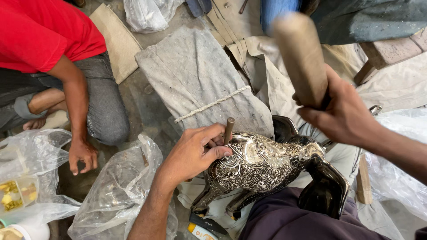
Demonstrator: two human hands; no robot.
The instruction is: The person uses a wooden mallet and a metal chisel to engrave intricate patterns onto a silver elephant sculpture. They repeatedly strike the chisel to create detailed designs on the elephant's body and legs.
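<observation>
Left hand point(195, 153) clamped on punch point(228, 130) against ornate metal horse point(262, 166); right hand point(342, 115) gripping raised mallet point(300, 58) above. Engraving seemingly mostly done, legs plain.

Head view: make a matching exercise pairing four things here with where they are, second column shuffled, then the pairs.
Things:
1. punch
2. wooden mallet
3. metal animal figure
4. white rope

Places:
A. lying across the grey sack
B. raised in the right hand
C. pinched in the left hand, tip on the figure
D. resting on the person's lap

Pairs: 1-C, 2-B, 3-D, 4-A
</observation>
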